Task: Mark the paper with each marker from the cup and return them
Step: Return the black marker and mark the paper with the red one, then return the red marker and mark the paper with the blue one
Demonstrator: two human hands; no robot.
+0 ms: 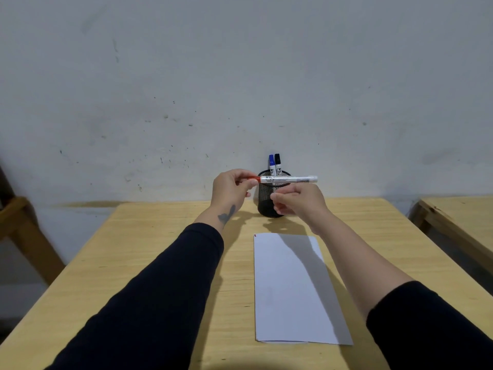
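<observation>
A red marker [286, 179] with a white barrel lies level in the air, just in front of the black mesh cup [265, 205]. My left hand [232, 190] pinches its red cap end. My right hand [298, 200] sits directly under the barrel with its fingers curled; whether it grips the marker is unclear. A blue marker [271, 162] and a black marker [278, 161] stand in the cup. The white paper [280, 289] lies on the table nearer to me, with a small red mark [255, 235] at its far left corner.
The wooden table [160, 249] stands against a pale wall. Another wooden table [458, 217] is at the right, and a wooden frame [24, 228] at the left.
</observation>
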